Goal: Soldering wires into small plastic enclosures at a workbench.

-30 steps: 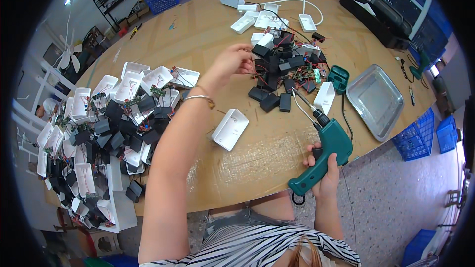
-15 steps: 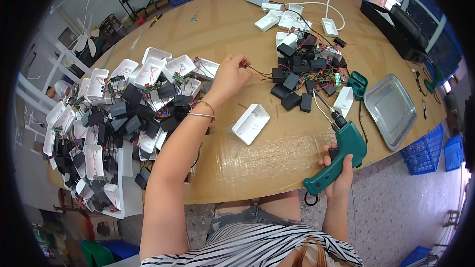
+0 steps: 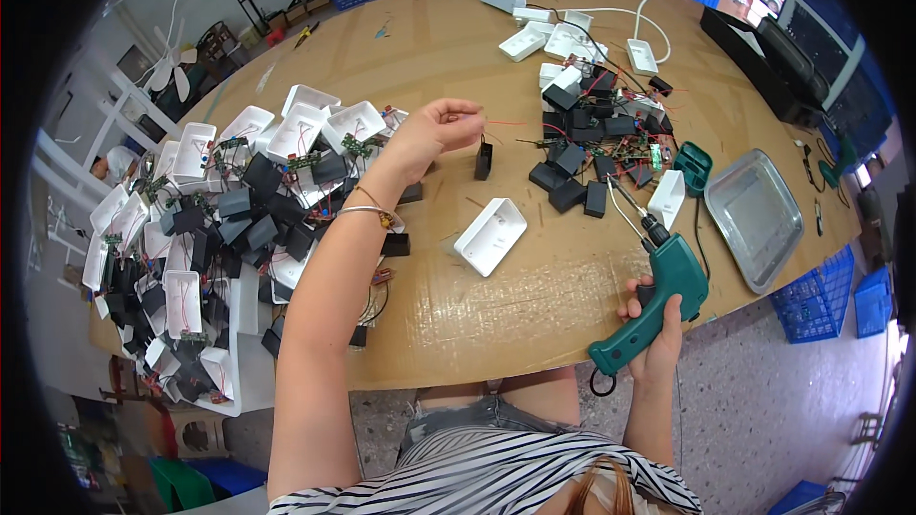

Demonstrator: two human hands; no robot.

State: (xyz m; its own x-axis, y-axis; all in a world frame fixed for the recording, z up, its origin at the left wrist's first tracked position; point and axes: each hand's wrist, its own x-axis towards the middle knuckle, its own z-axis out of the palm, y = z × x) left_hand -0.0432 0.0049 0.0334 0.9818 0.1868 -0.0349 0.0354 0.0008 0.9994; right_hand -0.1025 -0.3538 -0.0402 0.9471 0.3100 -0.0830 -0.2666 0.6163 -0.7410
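The person's right hand (image 3: 656,324) is wrapped tight around the grip of a green soldering gun (image 3: 654,291), held just over the near edge of the round wooden table (image 3: 534,296). The gun's long axis slants from the near edge up toward the table's middle, its thin metal tip aimed at the heap of black parts (image 3: 592,148) on the far right part of the surface. A cord loop hangs from the butt, below the table's edge.

The left hand (image 3: 434,132) hovers over the middle of the table, fingers curled together and pinching thin red wires (image 3: 501,124); a small black box (image 3: 484,160) hangs at their end, just off the surface. A metal bangle (image 3: 367,213) sits on that wrist.

Between the two hands lies one open white plastic shell (image 3: 490,236), alone on bare wood. A second white shell (image 3: 666,198) stands close beside the gun's tip, with a green holder (image 3: 694,167) next to it. One empty metal tray (image 3: 754,217) rests at the right edge. Along the left edge spreads a big pile of white shells and black boxes (image 3: 219,219), too many and too tangled to count. Several more white housings (image 3: 563,38) and a white cable lie toward the far edge.
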